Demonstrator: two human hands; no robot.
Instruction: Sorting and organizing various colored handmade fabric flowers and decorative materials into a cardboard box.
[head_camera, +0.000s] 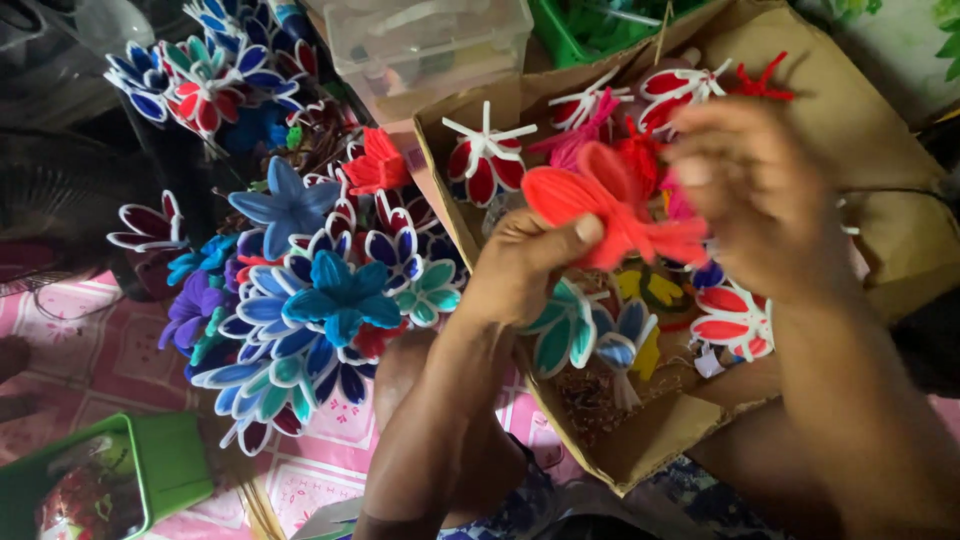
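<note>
My left hand (525, 262) pinches an orange-red handmade flower (600, 200) by its petals, thumb on top. My right hand (752, 190), blurred, grips the same flower from the right side, fingers curled over its far petals. Both hands hover above an open cardboard box (640, 445) that holds several loose craft flowers, among them red-and-white ones (487, 160) and a teal one (563, 328).
A large bunch of blue, purple and teal flowers (320, 300) stands at the left on a pink patterned mat (90, 350). A green bin (150, 470) sits at the lower left. A clear plastic lidded box (430, 40) stands behind the cardboard box.
</note>
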